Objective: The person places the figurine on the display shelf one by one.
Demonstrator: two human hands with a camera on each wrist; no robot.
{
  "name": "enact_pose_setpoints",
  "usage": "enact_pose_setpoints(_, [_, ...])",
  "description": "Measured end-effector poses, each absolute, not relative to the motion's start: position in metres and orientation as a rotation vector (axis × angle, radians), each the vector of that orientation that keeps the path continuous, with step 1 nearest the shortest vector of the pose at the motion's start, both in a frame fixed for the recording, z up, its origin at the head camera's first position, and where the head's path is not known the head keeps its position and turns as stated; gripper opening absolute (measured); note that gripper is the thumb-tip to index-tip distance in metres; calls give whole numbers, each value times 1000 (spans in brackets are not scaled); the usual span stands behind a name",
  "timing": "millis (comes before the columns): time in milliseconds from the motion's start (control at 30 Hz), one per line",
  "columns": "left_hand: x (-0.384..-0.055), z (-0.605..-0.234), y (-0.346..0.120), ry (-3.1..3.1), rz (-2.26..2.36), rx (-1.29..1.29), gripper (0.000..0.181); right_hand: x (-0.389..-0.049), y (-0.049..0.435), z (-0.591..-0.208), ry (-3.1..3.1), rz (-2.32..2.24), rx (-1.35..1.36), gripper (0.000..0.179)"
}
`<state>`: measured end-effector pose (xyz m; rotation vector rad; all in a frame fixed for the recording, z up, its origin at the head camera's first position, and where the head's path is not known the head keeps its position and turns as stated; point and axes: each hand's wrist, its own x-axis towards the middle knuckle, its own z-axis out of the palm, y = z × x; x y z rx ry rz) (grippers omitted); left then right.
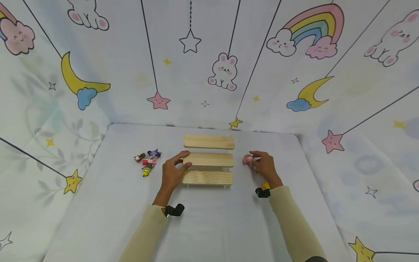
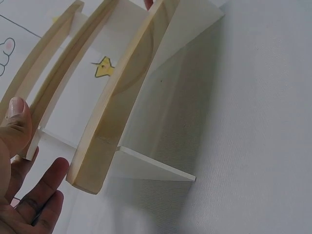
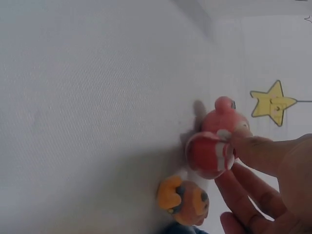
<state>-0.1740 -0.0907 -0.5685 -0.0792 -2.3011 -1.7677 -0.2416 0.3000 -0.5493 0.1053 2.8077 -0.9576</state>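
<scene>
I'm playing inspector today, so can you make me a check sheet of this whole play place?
Surface: white tabletop, no spill seen
Job's things: three-plank wooden shelf; pink figure
Clutter: small figures left of the shelf; orange figure on its right
Hands: left hand holds the middle plank; right hand holds the pink figure
Cables: nothing seen
Surroundings: white backdrop with cartoon prints
</scene>
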Motion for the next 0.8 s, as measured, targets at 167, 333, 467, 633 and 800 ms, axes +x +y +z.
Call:
enact_pose_setpoints(167, [-174,-568,-91,-2284,-1773,-88,44,-242,296,-551,2774,-968,151,50])
enact_pose_setpoints(333, [-174,-568,-91,-2283,-1773,-88,43,-244,293,-552,2779,-915,168,51])
enact_pose_setpoints(467, [-174,-568,-91,-2287,-1779,-76,43,-245,291,-554,2805,-892,160,50])
enact_pose_setpoints(633, [-173,-567,-91,-2292,-1785,-68,43,-246,287,-559,2835,-914,98,47])
enact_pose_setpoints(800, [-174,-567,-91,-2283,-1790,-79,43,-245,283,-561,2806,-964,69,44])
